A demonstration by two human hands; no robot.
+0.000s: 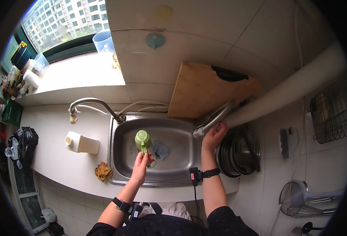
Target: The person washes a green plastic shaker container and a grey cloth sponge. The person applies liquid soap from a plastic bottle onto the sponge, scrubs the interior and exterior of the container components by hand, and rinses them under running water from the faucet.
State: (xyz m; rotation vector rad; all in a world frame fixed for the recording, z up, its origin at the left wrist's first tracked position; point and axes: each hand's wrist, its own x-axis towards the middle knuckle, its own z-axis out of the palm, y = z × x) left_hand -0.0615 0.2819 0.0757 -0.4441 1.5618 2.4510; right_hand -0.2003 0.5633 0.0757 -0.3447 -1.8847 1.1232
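My left hand (pixel 144 163) grips the handle of a jug with a light green lid (pixel 142 136), held over the stainless steel sink (pixel 173 132). My fingers and the handle hide part of its body; a clear part shows beside them. A grey-blue scouring cloth (pixel 161 149) lies on the sink floor, just right of the jug. My right hand (pixel 214 136) is up at the curved metal faucet (pixel 214 119) on the sink's right side. Its fingers curl beside the spout, but whether they close around it is unclear.
Left of the sink are another faucet (pixel 95 101), a white plastic bottle (pixel 83 142) without a cap and a crumpled brown cloth (pixel 103 171). A wooden cutting board (pixel 203 91) leans behind. Stacked metal pans (pixel 238 153) stand right, below a thick pale pipe (pixel 288 88).
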